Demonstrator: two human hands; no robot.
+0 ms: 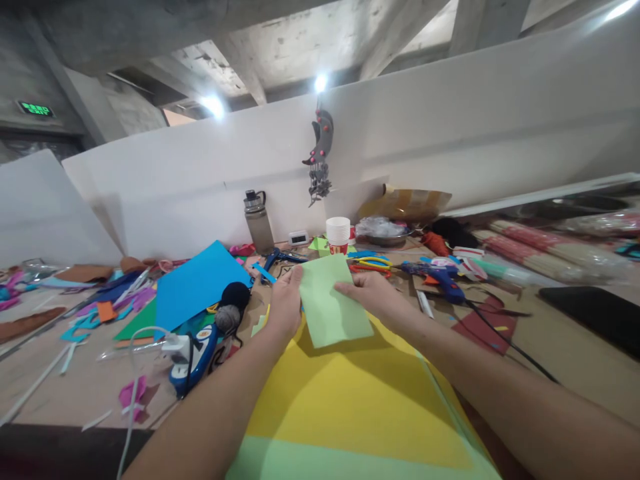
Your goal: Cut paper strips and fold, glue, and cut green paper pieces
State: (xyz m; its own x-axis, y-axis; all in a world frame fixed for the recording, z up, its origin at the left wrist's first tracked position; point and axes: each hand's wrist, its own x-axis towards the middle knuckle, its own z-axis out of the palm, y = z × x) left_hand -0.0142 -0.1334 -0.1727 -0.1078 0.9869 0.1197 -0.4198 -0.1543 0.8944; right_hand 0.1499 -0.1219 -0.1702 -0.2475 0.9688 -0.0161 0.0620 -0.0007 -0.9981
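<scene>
- The left hand [285,303] and the right hand [373,293] hold one light green sheet [333,307] between them, raised a little above the surface [550,333].
- The left fingers are closed on the left edge of the sheet. The right fingers pinch its upper right edge, with the thumb lying on the face.
- The sheet is tilted, its lower corner over a big yellow sheet [360,393] that lies just in front of the person.
- The step in hand seems to be holding and squaring the sheet with both hands; no tool is in either hand.
- In my judgement, further handling needs both grips to stay even, because thin paper bends easily when one side is pulled.
- Left of the hands lies a blue sheet [197,283], with a black pompom [235,293] beside it.
- Right of the hands, near them, are yellow-handled scissors [373,263] and a blue glue gun [437,275].
- Farther back stand stacked paper cups [338,233] and a bottle [259,223], against a white partition [450,133].
</scene>
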